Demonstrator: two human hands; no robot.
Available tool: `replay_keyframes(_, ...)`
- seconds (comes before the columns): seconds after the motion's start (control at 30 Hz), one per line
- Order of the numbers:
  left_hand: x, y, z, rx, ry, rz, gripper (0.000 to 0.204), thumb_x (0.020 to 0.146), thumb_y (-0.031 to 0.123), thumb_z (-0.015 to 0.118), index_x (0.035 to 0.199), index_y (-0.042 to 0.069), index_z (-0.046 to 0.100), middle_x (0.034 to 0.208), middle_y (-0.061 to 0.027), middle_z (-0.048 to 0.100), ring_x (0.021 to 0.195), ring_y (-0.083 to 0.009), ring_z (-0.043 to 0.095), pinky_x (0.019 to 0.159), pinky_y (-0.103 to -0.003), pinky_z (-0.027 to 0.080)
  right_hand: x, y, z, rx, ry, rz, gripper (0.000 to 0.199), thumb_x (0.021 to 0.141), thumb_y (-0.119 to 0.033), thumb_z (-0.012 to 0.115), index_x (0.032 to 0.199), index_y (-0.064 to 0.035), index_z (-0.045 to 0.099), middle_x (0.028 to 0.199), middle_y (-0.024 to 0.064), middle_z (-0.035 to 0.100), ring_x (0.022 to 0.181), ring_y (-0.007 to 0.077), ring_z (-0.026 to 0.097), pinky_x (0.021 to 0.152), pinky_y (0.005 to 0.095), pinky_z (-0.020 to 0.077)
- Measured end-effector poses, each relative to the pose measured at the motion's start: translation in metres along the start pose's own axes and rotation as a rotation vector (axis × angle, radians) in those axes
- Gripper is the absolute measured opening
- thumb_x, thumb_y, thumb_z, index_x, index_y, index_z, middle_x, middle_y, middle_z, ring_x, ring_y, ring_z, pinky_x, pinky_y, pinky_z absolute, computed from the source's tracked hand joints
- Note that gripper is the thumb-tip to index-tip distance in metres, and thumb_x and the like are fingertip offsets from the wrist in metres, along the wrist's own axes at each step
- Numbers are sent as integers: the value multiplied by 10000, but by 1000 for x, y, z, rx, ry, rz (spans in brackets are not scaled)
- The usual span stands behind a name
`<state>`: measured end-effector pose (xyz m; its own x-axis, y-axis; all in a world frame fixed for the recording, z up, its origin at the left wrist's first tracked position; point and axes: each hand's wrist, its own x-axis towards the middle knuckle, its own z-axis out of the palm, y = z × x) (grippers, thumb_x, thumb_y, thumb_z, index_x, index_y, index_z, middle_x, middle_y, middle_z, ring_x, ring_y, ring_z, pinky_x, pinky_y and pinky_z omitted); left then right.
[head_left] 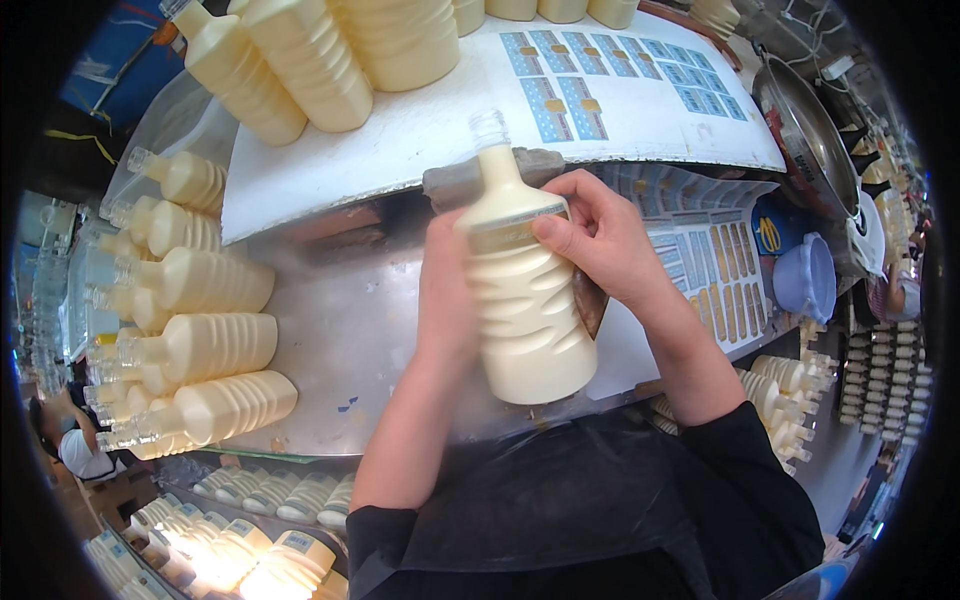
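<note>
A cream-coloured plastic bottle (530,330) with a clear threaded neck and wavy ridges is tilted in front of me, its neck pointing away. My left hand (448,275) is closed around its left side, slightly blurred. A gold and grey label (515,228) wraps the bottle below the shoulder. My right hand (600,230) pinches at the label's right end, thumb pressed on it and fingers bent behind. Below that hand, a brown, pointed flat piece (591,303) shows beside the bottle; what holds it is hidden. A grey folded cloth (455,187) lies behind the bottle's neck.
Several cream bottles (215,340) lie stacked at the left; others (300,60) stand on the white raised board (640,125). Blue label sheets (580,55) lie on that board, gold ones (735,265) below it. A lavender tub (803,278) and a large pan (805,125) are at right.
</note>
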<state>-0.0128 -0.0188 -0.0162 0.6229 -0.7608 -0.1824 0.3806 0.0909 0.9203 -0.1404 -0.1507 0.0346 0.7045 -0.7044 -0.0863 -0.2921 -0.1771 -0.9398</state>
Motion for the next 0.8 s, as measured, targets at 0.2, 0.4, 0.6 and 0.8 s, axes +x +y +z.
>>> replay_keyframes(0.2,-12,13,5,-66,-56,-80,397,1117,340,454,1359,30,505,1261,-85,634,1150,-165,614,1007,-337,504,-2,-1,-3,-37,11,25,402,879,-315,774,1121,-14,663,795,-8,603,745,59,539,688,243,456)
replay_keyframes(0.4,-14,6,0,-189,-21,-56,416,1088,301,522,1394,20,538,1253,-101,656,1108,-142,635,964,-301,519,-14,-23,-23,327,108,-1,244,935,-165,703,1123,-16,658,871,-8,660,809,83,625,736,261,523)
replay_keyframes(0.6,-18,10,-2,-205,94,-53,314,1079,243,536,1292,23,608,1171,-79,684,1026,-129,654,916,-295,538,-28,-41,-1,-316,271,-711,167,882,33,671,1031,-36,699,1050,80,706,958,173,686,838,318,539)
replay_keyframes(0.8,-20,6,-18,-359,81,-86,247,1081,163,516,1240,-3,605,1115,-79,701,1001,-153,681,899,-304,558,-36,-50,45,-834,76,-1137,257,693,-116,669,927,-11,688,927,77,675,813,233,650,695,327,489)
